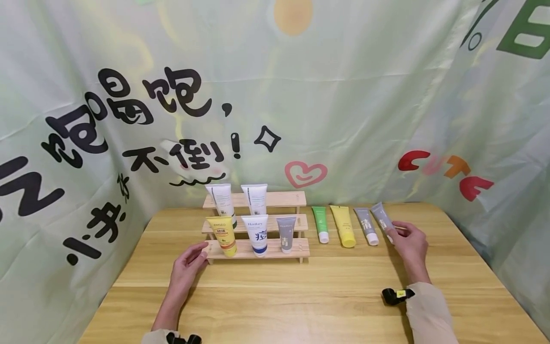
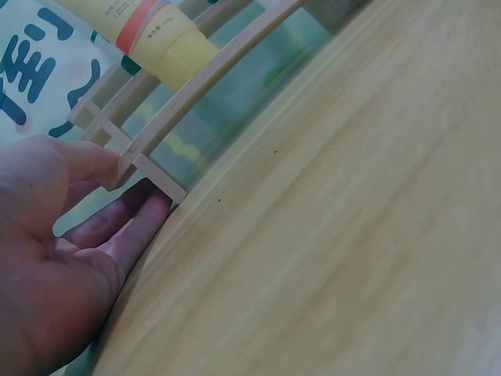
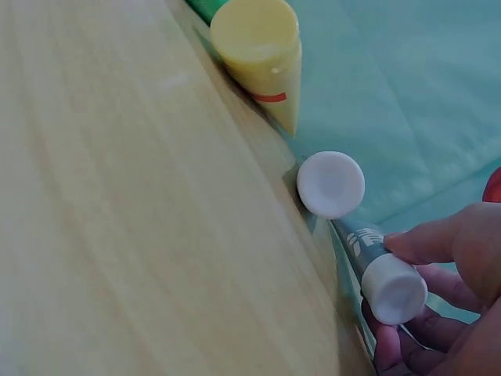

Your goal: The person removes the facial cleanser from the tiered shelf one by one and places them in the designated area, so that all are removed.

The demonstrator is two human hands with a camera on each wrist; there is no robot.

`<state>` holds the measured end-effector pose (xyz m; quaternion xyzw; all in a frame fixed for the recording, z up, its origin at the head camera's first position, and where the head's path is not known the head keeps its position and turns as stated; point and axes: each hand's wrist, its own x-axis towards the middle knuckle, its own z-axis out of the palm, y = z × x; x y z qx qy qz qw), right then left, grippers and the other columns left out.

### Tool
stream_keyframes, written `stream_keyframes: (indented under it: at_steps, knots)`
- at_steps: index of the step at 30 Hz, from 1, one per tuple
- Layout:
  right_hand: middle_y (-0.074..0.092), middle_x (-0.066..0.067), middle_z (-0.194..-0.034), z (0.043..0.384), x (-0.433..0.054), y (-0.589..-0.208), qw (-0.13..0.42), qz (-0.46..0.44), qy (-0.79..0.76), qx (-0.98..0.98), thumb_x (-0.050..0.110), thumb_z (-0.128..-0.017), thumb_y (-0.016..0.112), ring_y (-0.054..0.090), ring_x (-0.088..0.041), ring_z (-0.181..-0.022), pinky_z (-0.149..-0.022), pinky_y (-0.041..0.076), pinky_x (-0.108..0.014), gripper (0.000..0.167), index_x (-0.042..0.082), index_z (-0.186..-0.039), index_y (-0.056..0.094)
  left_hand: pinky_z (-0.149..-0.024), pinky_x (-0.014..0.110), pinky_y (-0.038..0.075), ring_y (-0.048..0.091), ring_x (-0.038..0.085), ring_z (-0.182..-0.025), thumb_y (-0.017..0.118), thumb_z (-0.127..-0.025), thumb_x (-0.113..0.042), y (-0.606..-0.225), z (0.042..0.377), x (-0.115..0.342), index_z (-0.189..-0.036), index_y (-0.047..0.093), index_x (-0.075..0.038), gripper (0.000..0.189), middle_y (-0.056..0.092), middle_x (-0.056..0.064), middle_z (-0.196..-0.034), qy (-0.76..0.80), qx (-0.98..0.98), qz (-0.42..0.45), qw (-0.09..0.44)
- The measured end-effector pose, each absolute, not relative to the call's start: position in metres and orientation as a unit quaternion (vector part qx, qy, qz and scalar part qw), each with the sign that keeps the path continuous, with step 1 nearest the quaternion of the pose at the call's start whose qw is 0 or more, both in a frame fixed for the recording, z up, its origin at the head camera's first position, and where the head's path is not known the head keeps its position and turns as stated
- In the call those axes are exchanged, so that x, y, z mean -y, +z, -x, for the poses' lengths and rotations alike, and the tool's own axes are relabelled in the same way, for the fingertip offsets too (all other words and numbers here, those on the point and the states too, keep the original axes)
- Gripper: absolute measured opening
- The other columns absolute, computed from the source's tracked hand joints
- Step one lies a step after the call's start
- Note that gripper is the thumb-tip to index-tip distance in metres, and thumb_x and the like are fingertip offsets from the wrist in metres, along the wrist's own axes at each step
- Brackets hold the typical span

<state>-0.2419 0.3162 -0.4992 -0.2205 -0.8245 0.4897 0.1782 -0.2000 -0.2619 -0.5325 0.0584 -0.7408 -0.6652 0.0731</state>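
My left hand [image 1: 187, 264] grips the left end of the wooden tiered rack [image 1: 279, 248], on its lowest step; in the left wrist view its fingers [image 2: 141, 223] sit by the rack's leg. Between the thumb and fingers of my right hand [image 1: 409, 244] is a grey squeeze tube [image 1: 381, 216], its white cap [image 3: 395, 291] facing the right wrist camera. On the rack's front step stand a yellow tube [image 1: 223, 235], a white tube with blue cap [image 1: 255, 234] and a small grey tube [image 1: 286, 234]. Two white tubes [image 1: 221, 198] stand behind them.
Right of the rack, a green tube [image 1: 320, 223], a larger yellow tube [image 1: 343, 225] and another grey tube [image 1: 366, 225] lie in a row on the wooden table [image 1: 275, 301]. A printed cloth [image 1: 365, 119] hangs behind and at both sides.
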Motion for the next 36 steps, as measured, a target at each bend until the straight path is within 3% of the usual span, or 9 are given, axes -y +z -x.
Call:
stream_keyframes:
  at_steps: [5,14,17,22,25,31,36]
  knots:
    - [0.074,-0.022,-0.107,0.244,-0.316,-0.501,0.175,0.223,0.445,0.849,0.024,-0.092,0.075,0.052,0.008,-0.066,-0.054,0.046,-0.014,0.038,0.001,-0.123,0.071,-0.091,0.022,0.057,0.062,0.006,-0.110,0.065,-0.103,-0.019,-0.532,0.200,0.262,-0.137,0.061,0.000,0.038,0.057,0.018,-0.137,-0.664,0.742,-0.063,0.066]
    - [0.072,-0.025,-0.110,0.244,-0.317,-0.503,0.175,0.214,0.435,0.857,0.024,-0.093,0.074,0.052,0.003,-0.069,-0.054,0.046,-0.014,0.039,-0.001,-0.122,0.069,-0.091,0.023,0.058,0.062,0.006,-0.112,0.065,-0.103,-0.018,-0.532,0.201,0.263,-0.138,0.060,-0.001,0.039,0.056,0.018,-0.141,-0.671,0.736,-0.063,0.062]
    - [0.070,-0.025,-0.111,0.242,-0.317,-0.502,0.163,0.216,0.433,0.860,0.026,-0.095,0.072,0.056,-0.005,-0.073,-0.057,0.046,-0.016,0.041,-0.003,-0.123,0.068,-0.091,0.023,0.058,0.062,0.006,-0.112,0.065,-0.103,-0.018,-0.533,0.202,0.263,-0.137,0.060,-0.001,0.038,0.057,0.017,-0.140,-0.675,0.733,-0.063,0.062]
    - [0.066,-0.028,-0.116,0.240,-0.319,-0.498,0.137,0.216,0.429,0.866,0.032,-0.101,0.063,0.059,-0.029,-0.095,-0.071,0.045,-0.029,0.047,-0.007,-0.126,0.066,-0.091,0.023,0.058,0.061,0.007,-0.112,0.065,-0.103,-0.018,-0.533,0.201,0.263,-0.138,0.060,-0.002,0.039,0.056,0.016,-0.140,-0.671,0.736,-0.063,0.058]
    - [0.065,-0.030,-0.120,0.239,-0.320,-0.497,0.126,0.217,0.429,0.867,0.033,-0.103,0.060,0.058,-0.035,-0.104,-0.076,0.044,-0.033,0.048,-0.008,-0.127,0.066,-0.091,0.023,0.057,0.062,0.006,-0.112,0.066,-0.103,-0.018,-0.532,0.201,0.263,-0.138,0.060,-0.001,0.040,0.056,0.018,-0.140,-0.669,0.738,-0.061,0.060]
    - [0.062,-0.030,-0.126,0.238,-0.321,-0.495,0.119,0.219,0.445,0.860,0.034,-0.104,0.055,0.056,-0.036,-0.108,-0.077,0.044,-0.033,0.051,-0.008,-0.131,0.063,-0.091,0.022,0.057,0.062,0.005,-0.110,0.065,-0.103,-0.017,-0.532,0.201,0.262,-0.137,0.059,0.002,0.040,0.057,0.020,-0.138,-0.674,0.734,-0.057,0.069]
    - [0.064,-0.026,-0.125,0.238,-0.320,-0.493,0.147,0.225,0.448,0.853,0.033,-0.103,0.057,0.056,-0.029,-0.104,-0.072,0.043,-0.026,0.046,-0.004,-0.129,0.066,-0.091,0.022,0.057,0.062,0.005,-0.110,0.065,-0.103,-0.016,-0.531,0.200,0.262,-0.137,0.059,0.002,0.039,0.056,0.021,-0.138,-0.676,0.732,-0.056,0.068]
